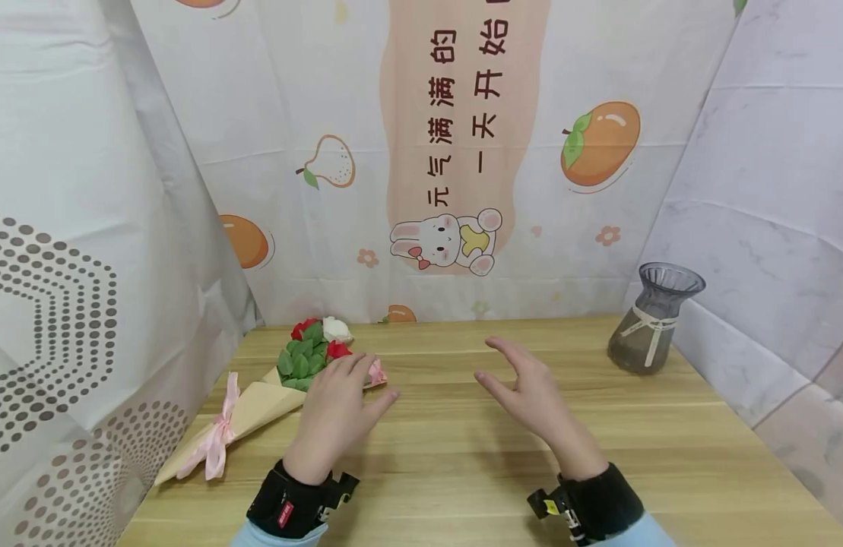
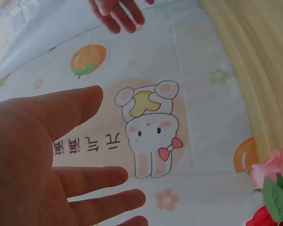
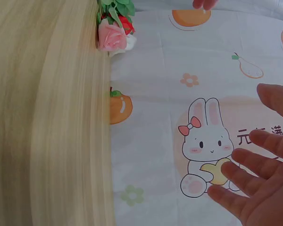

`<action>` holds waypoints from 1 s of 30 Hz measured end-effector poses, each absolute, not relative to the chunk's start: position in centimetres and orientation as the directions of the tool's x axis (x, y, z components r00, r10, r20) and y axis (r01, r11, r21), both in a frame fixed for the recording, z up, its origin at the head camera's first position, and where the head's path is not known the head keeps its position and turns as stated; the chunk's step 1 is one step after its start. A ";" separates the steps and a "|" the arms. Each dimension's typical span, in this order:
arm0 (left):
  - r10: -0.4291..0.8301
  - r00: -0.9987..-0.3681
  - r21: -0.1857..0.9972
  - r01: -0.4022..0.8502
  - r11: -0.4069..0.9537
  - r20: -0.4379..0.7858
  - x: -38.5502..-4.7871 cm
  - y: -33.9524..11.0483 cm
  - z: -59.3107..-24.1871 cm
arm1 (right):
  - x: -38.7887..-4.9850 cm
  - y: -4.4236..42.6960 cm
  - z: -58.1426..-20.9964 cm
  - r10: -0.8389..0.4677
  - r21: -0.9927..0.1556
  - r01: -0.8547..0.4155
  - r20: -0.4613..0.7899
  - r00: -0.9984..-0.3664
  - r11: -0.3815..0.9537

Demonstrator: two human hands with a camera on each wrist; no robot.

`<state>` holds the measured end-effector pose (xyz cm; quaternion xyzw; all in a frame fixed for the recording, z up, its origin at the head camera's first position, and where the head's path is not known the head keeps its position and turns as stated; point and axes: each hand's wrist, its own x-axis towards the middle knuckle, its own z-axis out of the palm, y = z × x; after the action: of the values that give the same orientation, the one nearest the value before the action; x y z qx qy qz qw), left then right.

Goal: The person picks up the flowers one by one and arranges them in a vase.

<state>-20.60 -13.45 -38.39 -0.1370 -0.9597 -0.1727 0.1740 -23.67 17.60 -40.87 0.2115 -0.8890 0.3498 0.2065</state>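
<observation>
My left hand [image 1: 335, 410] hovers over the left part of the table, fingers extended and thumb apart, holding nothing. Partly behind it lies a bouquet [image 1: 264, 406] in tan wrapping paper, tied with a pink ribbon [image 1: 219, 433]. Red, white and pink roses with green leaves make up its head; the hand hides some of them in the head view. The pink rose [image 3: 112, 36] shows well in the right wrist view. Right of centre, my right hand [image 1: 534, 391] is held above the table with relaxed, spread fingers and nothing in them.
A grey glass vase [image 1: 647, 323] with a pale ribbon bow stands at the table's back right. The wooden table [image 1: 435, 471] meets a printed cloth [image 1: 312, 251] at the back. White dotted cloth [image 1: 72, 266] hangs at left, a marble-patterned sheet [image 1: 756, 228] at right.
</observation>
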 end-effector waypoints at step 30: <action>0.048 -0.963 0.375 0.149 0.915 0.265 -21.8 -19.6 -37.0 | -24.7 15.4 -41.5 -0.249 -0.982 -0.157 0.179 -0.952 -0.106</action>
<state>-21.83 -19.62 -37.03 -0.0508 -0.9703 -0.2001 0.1262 -24.75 15.43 -41.55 0.1519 -0.6679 0.7279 -0.0316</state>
